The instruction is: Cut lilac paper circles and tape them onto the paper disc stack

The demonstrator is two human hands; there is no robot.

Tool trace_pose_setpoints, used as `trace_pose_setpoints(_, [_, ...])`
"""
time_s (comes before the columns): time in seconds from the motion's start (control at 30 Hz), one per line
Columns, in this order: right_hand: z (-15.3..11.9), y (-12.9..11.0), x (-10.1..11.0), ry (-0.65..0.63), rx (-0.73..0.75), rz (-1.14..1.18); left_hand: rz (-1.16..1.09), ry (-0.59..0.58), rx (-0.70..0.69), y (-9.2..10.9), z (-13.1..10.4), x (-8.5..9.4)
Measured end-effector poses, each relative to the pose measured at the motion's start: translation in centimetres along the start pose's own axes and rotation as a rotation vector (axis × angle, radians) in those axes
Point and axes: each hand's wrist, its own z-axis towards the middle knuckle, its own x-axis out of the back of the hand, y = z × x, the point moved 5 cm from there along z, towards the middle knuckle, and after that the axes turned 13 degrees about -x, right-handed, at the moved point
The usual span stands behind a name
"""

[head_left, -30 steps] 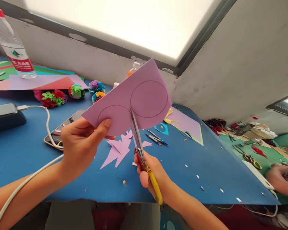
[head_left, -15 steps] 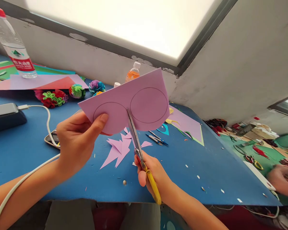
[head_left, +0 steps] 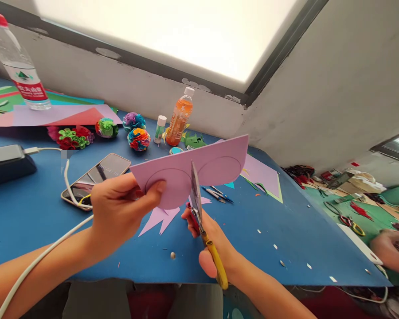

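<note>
Pinched between the thumb and fingers of my left hand [head_left: 123, 208] is a sheet of purple paper [head_left: 173, 190], held up above the table and tilted. Two oval outlines are drawn on it side by side. My right hand [head_left: 216, 243] grips yellow-handled scissors [head_left: 197, 204], their blades at the paper between the two ovals, pointing up and away from me. Some of the fingers in the handles are hidden. Below the sheet, pointed purple offcuts [head_left: 158, 220] lie on the blue table [head_left: 146, 259].
Behind the paper stand an orange drink bottle [head_left: 179, 117] and a glue stick [head_left: 160, 129]. Ruffled paper flowers [head_left: 138, 139], a phone [head_left: 96, 177] and a water bottle [head_left: 29, 84] are to the left. Pens [head_left: 217, 194] lie right of centre. Another person's hand [head_left: 390, 248] is at far right.
The purple sheet has come down and shifted right, tilting flatter. My left hand moved right and lower with it. The scissors moved slightly right, with their blades still at the gap between the ovals.
</note>
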Motion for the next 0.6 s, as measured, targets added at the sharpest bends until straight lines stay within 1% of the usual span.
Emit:
trace_pose_setpoints(0.1, [0.1,0.1,-0.1,-0.017,0.009,0.042,0.068,-0.057,-0.025,0.0,-0.3,-0.3])
trace_pose_setpoints(0.27, [0.6,0.7,0.0,-0.016,0.018,0.036,0.068,-0.097,-0.023,0.1,-0.3,-0.4])
trace_pose_setpoints(0.43, [1.1,1.3,0.1,-0.005,0.08,-0.029,0.081,-0.099,-0.009,0.0,-0.1,-0.4])
trace_pose_setpoints(0.6, [1.0,1.2,0.0,-0.009,0.132,-0.11,0.04,-0.086,0.023,-0.1,-0.1,-0.4])
